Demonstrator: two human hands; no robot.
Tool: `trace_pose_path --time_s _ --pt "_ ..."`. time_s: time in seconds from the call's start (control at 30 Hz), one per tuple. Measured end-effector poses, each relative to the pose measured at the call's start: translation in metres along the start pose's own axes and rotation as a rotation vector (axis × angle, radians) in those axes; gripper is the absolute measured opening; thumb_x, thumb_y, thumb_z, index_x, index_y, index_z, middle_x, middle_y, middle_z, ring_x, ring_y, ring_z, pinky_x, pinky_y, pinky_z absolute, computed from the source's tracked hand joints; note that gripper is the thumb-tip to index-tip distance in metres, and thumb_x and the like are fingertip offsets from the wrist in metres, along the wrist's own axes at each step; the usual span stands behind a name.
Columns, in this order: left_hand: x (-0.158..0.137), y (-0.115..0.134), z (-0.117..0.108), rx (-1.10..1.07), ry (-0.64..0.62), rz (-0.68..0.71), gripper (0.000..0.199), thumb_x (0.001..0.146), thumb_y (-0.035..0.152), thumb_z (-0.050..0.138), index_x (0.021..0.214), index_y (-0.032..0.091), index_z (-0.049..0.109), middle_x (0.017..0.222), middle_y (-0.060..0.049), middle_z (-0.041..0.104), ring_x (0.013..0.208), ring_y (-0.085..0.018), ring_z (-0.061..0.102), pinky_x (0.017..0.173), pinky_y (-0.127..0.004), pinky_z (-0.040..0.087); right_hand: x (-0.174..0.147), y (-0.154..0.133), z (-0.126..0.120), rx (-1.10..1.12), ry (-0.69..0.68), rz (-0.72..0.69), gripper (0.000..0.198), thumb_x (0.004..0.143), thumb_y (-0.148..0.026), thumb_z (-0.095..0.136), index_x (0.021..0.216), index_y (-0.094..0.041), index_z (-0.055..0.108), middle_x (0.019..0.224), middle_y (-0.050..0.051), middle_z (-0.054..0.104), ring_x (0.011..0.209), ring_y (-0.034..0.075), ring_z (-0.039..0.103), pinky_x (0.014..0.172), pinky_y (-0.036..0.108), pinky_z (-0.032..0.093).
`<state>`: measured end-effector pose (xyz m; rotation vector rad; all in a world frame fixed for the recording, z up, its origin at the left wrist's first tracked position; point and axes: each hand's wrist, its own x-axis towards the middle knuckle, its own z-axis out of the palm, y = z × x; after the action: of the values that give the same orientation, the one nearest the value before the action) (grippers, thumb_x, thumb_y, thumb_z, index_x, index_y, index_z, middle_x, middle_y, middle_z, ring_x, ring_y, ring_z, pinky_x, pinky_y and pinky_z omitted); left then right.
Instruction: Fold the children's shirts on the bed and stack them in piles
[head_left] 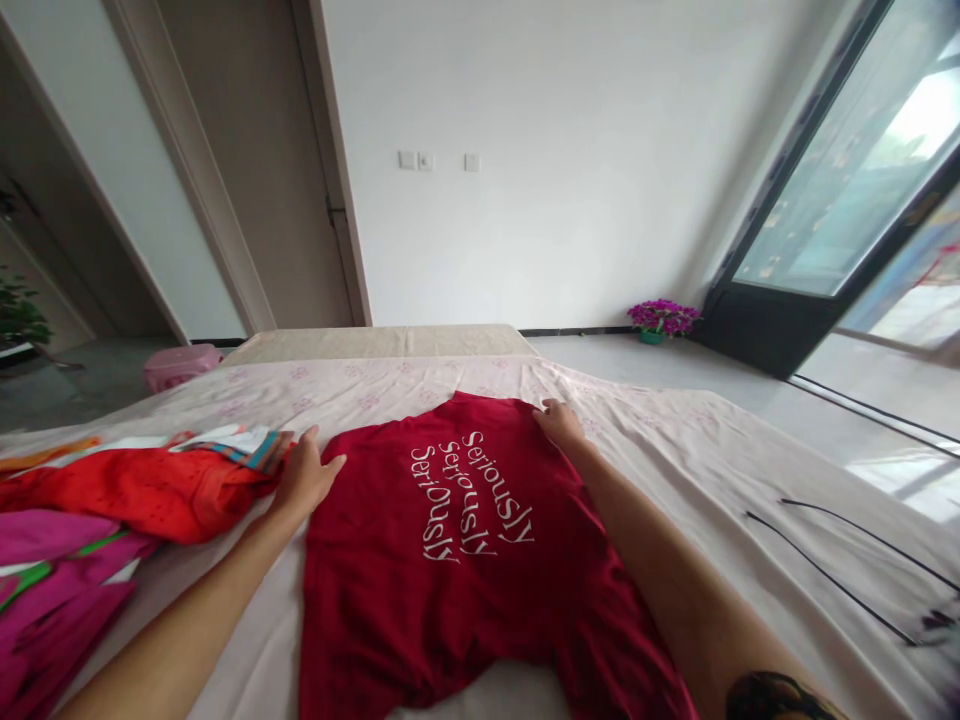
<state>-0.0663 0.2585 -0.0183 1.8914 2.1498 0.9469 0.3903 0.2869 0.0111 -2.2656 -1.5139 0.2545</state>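
A dark red shirt (375, 500) lies spread on the bed in front of me, with "Seriously" printed three times in white letters. At its upper left edge is my left hand (306, 478), open, thumb and fingers apart and the thumb over the fabric. My right hand (562, 425) is at the upper right corner, its thumb and fingertips closed on the cloth edge. The lower end of the shirt is bunched and runs out of view at the bottom.
A pile of bright clothes, with a red garment (150, 490) and a magenta one (67, 600), lies left on the patterned bedsheet (675, 470). Thin black cords (832, 575) lie at right. Beyond the bed are a pink stool (180, 367) and a purple flower pot (664, 318).
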Motion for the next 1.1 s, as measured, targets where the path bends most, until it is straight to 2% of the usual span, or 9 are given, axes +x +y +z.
trace_pose_path --time_s 0.1,0.2,0.3,0.4,0.57,0.73,0.83,0.93,1.1 --pt "-0.06 -0.001 -0.029 0.04 -0.02 0.25 0.062 0.078 0.048 0.058 0.13 0.016 0.047 0.131 -0.017 0.055 0.131 -0.033 0.044 0.109 -0.045 0.036 -0.038 0.04 -0.02 -0.036 -0.062 0.031 0.054 0.09 -0.05 0.045 0.13 -0.015 0.057 0.123 0.015 0.065 0.112 0.028 0.061 0.088 0.034 0.045" --pt "-0.136 0.004 -0.059 -0.02 -0.274 0.378 0.053 0.078 0.051 0.062 0.124 0.027 0.051 0.126 -0.009 0.057 0.119 -0.027 0.054 0.102 -0.039 0.044 -0.088 0.07 -0.042 -0.134 -0.163 0.045 0.062 0.091 -0.059 0.039 0.135 -0.017 0.051 0.122 0.016 0.065 0.109 0.031 0.063 0.086 0.039 0.045" --pt "-0.196 0.013 -0.075 -0.021 -0.455 0.476 0.052 0.068 0.037 0.073 0.117 0.034 0.055 0.12 -0.005 0.061 0.112 -0.026 0.057 0.097 -0.036 0.047 -0.138 0.077 -0.052 -0.21 -0.188 0.007 0.067 0.092 -0.066 0.032 0.141 -0.021 0.043 0.117 0.016 0.067 0.105 0.033 0.064 0.085 0.042 0.044" --pt "-0.219 0.024 -0.078 0.022 -0.521 0.544 0.036 0.075 0.019 0.06 0.108 0.034 0.06 0.107 -0.004 0.064 0.103 -0.023 0.06 0.092 -0.035 0.047 -0.173 0.071 -0.051 -0.244 -0.132 -0.035 0.066 0.093 -0.061 0.035 0.147 -0.023 0.033 0.113 0.015 0.069 0.1 0.034 0.066 0.082 0.042 0.044" --pt "-0.215 0.034 -0.09 0.021 -0.634 0.626 0.04 0.077 0.001 0.035 0.093 0.027 0.061 0.098 -0.003 0.063 0.093 -0.017 0.06 0.085 -0.029 0.044 -0.179 0.081 -0.055 -0.19 -0.081 -0.081 0.057 0.095 -0.055 0.039 0.143 -0.024 0.038 0.116 0.012 0.068 0.106 0.029 0.064 0.08 0.035 0.043" --pt "-0.208 0.032 -0.119 0.065 -0.727 0.575 0.037 0.07 0.001 0.039 0.087 0.026 0.062 0.091 0.0 0.064 0.087 -0.015 0.062 0.079 -0.026 0.042 -0.175 0.105 -0.067 -0.248 -0.121 -0.016 0.053 0.094 -0.058 0.041 0.135 -0.027 0.05 0.115 0.011 0.068 0.105 0.029 0.064 0.079 0.036 0.044" --pt "-0.188 0.036 -0.126 0.074 -0.745 0.523 0.026 0.077 0.012 0.046 0.085 0.028 0.065 0.09 0.001 0.067 0.087 -0.016 0.064 0.078 -0.025 0.043 -0.185 0.094 -0.069 -0.319 -0.009 -0.058 0.049 0.098 -0.052 0.033 0.134 -0.025 0.052 0.122 0.013 0.064 0.108 0.031 0.061 0.085 0.04 0.044" --pt "-0.153 0.051 -0.108 0.046 -0.581 0.478 0.027 0.09 0.031 0.042 0.094 0.026 0.069 0.101 -0.003 0.07 0.097 -0.019 0.064 0.087 -0.028 0.045 -0.195 0.06 -0.061 -0.338 0.074 -0.262 0.048 0.099 -0.044 0.033 0.139 -0.022 0.048 0.136 0.014 0.055 0.124 0.03 0.05 0.099 0.042 0.038" --pt "-0.094 0.079 -0.033 0.169 -0.326 0.413 0.052 0.095 0.04 0.035 0.133 0.012 0.057 0.144 -0.016 0.049 0.137 -0.024 0.042 0.113 -0.034 0.03 -0.194 -0.013 -0.023 -0.267 -0.135 -0.581 0.061 0.098 -0.05 0.036 0.152 -0.022 0.031 0.158 0.008 0.03 0.146 0.028 0.02 0.117 0.042 0.018"
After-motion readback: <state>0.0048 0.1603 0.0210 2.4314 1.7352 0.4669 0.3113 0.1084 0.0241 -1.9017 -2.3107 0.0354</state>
